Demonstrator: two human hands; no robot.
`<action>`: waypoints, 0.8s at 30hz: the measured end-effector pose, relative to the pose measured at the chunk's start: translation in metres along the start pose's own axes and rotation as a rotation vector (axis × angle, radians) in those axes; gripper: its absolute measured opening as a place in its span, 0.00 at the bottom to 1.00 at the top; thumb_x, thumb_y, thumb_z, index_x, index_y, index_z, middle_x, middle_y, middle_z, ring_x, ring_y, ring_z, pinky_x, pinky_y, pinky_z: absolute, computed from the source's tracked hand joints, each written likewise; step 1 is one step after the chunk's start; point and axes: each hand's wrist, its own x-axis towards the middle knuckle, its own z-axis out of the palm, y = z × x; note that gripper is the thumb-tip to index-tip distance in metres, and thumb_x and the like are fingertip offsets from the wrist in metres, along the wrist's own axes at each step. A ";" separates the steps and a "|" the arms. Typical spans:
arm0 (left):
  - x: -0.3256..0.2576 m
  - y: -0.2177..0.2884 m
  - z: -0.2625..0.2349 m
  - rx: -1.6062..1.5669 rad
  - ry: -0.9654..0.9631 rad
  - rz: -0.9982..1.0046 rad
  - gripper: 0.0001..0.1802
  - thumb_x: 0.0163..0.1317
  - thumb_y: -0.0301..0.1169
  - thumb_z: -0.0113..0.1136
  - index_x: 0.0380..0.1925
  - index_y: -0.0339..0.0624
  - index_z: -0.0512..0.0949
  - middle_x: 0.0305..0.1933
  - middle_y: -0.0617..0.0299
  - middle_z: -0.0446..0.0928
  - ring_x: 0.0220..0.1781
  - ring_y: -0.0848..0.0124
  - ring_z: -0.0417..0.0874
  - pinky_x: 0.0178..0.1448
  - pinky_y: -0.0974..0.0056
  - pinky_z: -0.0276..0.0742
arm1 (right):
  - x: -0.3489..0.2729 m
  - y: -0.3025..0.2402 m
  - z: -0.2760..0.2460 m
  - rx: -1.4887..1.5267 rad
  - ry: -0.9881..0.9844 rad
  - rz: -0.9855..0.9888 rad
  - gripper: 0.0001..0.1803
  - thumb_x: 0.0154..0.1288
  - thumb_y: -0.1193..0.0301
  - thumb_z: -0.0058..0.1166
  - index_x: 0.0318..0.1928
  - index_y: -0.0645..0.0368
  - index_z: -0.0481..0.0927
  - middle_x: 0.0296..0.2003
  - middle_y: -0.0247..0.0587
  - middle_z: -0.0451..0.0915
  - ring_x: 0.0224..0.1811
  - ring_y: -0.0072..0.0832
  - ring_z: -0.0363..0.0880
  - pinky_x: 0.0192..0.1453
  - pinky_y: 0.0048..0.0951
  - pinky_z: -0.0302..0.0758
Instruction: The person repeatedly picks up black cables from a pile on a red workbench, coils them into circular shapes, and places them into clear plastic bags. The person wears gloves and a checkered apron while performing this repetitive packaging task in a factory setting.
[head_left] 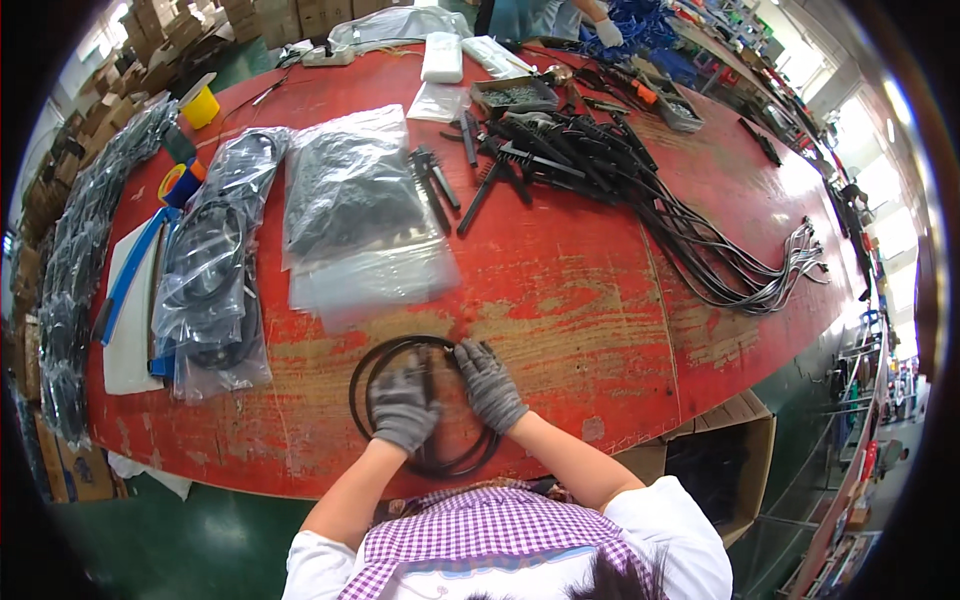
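Note:
A coil of black cable [357, 388] lies on the worn red tabletop in front of me, in loose round loops. Inside the loops is a dark, narrow straight piece [429, 372], partly covered by my left hand. My left hand [405, 410], in a grey knit glove, is over the coil's left part, its fingers smeared by motion. On the coil's right side rests my right hand [488, 384], also gloved in grey, its fingers closed together over the cable near the top of the loops. The cable under both palms is hidden.
Clear plastic bags [350, 190] and bagged coils [205, 270] lie to the left, beside a blue-edged white board [130, 310]. Black brush-like parts with cables [570, 160] are heaped far right. Trays of small parts [515, 96] stand behind. A carton [735, 450] stands below the right edge.

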 end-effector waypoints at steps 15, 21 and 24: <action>-0.061 -0.050 0.025 -0.256 0.477 -0.028 0.37 0.44 0.46 0.63 0.56 0.47 0.66 0.60 0.44 0.60 0.60 0.47 0.61 0.59 0.43 0.55 | 0.171 0.055 -0.029 -0.062 0.213 0.296 0.19 0.60 0.61 0.47 0.49 0.57 0.69 0.41 0.52 0.72 0.44 0.45 0.71 0.47 0.40 0.71; -0.064 -0.055 0.024 -0.237 0.490 -0.040 0.39 0.44 0.48 0.62 0.58 0.52 0.63 0.62 0.45 0.56 0.61 0.46 0.60 0.58 0.42 0.56 | 0.267 0.088 -0.009 -0.154 -0.062 0.450 0.21 0.59 0.63 0.41 0.52 0.58 0.67 0.42 0.54 0.75 0.44 0.46 0.75 0.49 0.43 0.71; -0.062 -0.054 0.026 -0.269 0.477 -0.034 0.38 0.43 0.48 0.64 0.56 0.50 0.64 0.62 0.44 0.57 0.61 0.46 0.58 0.60 0.42 0.54 | 0.264 0.107 -0.015 -0.066 -0.060 0.504 0.25 0.58 0.64 0.42 0.56 0.60 0.63 0.39 0.54 0.77 0.37 0.45 0.78 0.41 0.44 0.74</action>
